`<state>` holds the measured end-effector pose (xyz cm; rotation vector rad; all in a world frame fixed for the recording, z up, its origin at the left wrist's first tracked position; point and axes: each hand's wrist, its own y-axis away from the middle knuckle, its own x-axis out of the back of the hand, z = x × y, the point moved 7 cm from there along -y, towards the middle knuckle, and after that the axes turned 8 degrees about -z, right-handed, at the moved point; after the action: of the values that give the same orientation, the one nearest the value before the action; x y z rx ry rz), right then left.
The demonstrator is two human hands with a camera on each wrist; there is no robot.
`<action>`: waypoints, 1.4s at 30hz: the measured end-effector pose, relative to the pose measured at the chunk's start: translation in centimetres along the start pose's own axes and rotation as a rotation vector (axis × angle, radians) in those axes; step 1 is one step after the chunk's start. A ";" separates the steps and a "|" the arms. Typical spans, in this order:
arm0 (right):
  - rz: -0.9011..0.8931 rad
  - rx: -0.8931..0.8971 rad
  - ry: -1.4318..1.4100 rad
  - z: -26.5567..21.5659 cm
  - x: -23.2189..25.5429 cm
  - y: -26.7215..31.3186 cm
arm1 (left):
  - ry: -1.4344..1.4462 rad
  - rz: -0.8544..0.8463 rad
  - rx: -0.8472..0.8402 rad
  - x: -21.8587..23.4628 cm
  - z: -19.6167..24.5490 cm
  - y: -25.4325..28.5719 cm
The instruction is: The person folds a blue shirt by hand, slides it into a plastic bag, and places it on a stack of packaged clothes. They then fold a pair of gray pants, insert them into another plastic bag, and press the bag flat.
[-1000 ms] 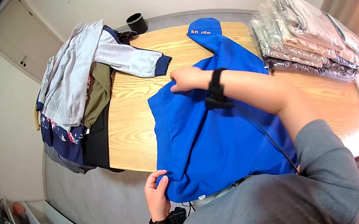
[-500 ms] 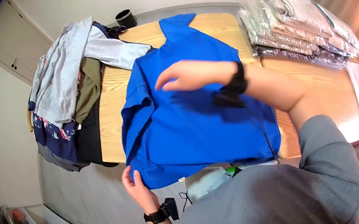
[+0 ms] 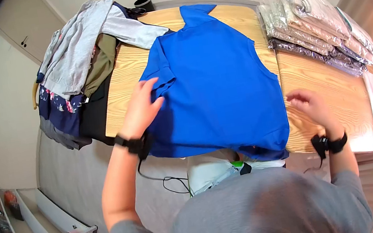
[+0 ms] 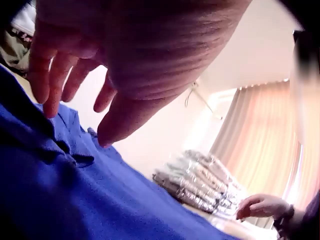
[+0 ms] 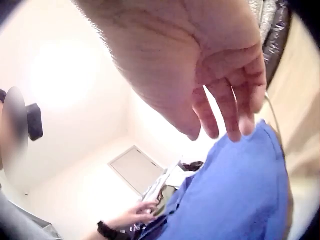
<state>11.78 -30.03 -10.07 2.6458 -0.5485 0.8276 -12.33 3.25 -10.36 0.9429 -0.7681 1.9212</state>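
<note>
Nearest the person's light-clad legs (image 3: 207, 170), the blue garment (image 3: 215, 82) bunches at the right corner of its near hem, so that corner seems the first place to ease out straight, drawn gently rather than tugged so the cloth does not slide as a whole. The right hand (image 3: 313, 107) hangs open just beside the garment's right edge, fingers loosely bent and holding nothing; a light, even stroke along that edge would suit it. The left hand (image 3: 141, 109) is open too, thumb apart from the fingers, over the left edge by a small folded-over part (image 3: 160, 75); whether it touches the cloth cannot be told. That layered part is best kept flat under spread fingers, since a careless sweep could crease it. The garment lies broad across the wood-grain tabletop (image 3: 122, 82), its narrow end pointing to the far side. Beyond the near left of the tabletop, a storage rack (image 3: 39, 232) stands on the grey floor (image 3: 68, 169). Clothes are heaped at the left, a pale grey top (image 3: 86, 39) uppermost; at the right sit plastic-wrapped garments (image 3: 314, 28), with a curtain (image 3: 369, 4) past them. A dark bin (image 3: 144, 3) stands behind the tabletop, and a door (image 3: 25, 25) is at the far left.
</note>
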 end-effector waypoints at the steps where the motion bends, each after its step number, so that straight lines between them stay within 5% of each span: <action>1: 0.015 0.025 0.032 0.5 -1.3 0.6 | -0.094 0.003 -0.015 -1.5 -1.0 -1.6; 3: 0.159 0.073 0.069 0.6 -5.1 1.8 | -0.402 -0.181 0.263 -4.1 -1.9 -4.3; 5: 0.275 0.163 0.199 1.4 -7.0 1.7 | -0.428 -0.142 0.335 -4.7 -2.5 -5.6; 7: 0.430 0.201 0.341 0.5 -7.8 2.2 | -0.472 -0.122 0.313 -5.1 -3.9 -6.6; 11: 0.405 0.178 0.259 1.1 -7.6 2.0 | -0.300 -0.084 0.258 -2.7 -7.3 -8.0; 13: 0.425 0.197 0.280 0.8 -7.6 2.1 | -0.194 -0.157 0.225 -0.1 -13.4 -9.4; 14: 0.440 0.209 0.309 0.6 -7.5 2.2 | -0.390 0.121 0.144 3.0 -16.7 -8.9; 15: 0.434 0.207 0.303 0.6 -7.6 2.3 | 0.147 0.342 0.518 5.9 -19.1 -5.9; 16: 0.433 0.204 0.296 0.6 -7.5 2.3 | 0.420 0.437 0.676 6.8 -22.6 -3.5; 17: 0.433 0.199 0.291 0.6 -7.5 2.3 | 0.124 0.476 0.618 8.7 -23.8 -1.8; 18: 0.430 0.188 0.286 0.7 -7.4 2.2 | 0.134 0.627 0.513 9.6 -23.1 0.7; 19: 0.437 0.206 0.297 0.7 -7.4 2.3 | 0.217 0.597 0.591 9.2 -26.9 2.8; 22: 0.519 0.171 0.248 1.5 -7.0 2.7 | 0.506 0.679 0.482 6.0 -23.2 10.0; 24: 0.598 0.112 0.207 2.3 -6.6 3.4 | 0.603 0.621 0.607 2.4 -19.2 13.6; 26: 0.763 -0.012 0.254 2.7 -5.7 4.4 | 0.544 0.597 0.438 0.3 -15.8 15.4; 30: 0.611 -0.050 0.455 3.0 -6.1 4.4 | 0.686 0.749 0.481 -3.6 -16.0 18.8; 33: 0.581 0.017 0.444 3.0 -6.1 4.1 | 0.909 0.667 0.494 -8.4 -15.5 18.8; 35: 0.558 -0.103 0.211 3.3 -5.3 4.3 | 1.430 0.380 0.326 -12.0 -13.5 16.6; 38: 0.468 -0.231 -0.124 5.1 -5.4 5.6 | 1.550 0.120 0.309 -14.7 -13.9 16.1; 42: 0.409 -0.201 -0.455 3.9 -6.8 8.1 | 1.593 0.065 0.358 -14.0 -12.4 17.0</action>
<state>4.84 -36.91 -15.76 2.5656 -1.2465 0.2317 -26.12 -0.57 -31.20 -0.5738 0.5022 2.1354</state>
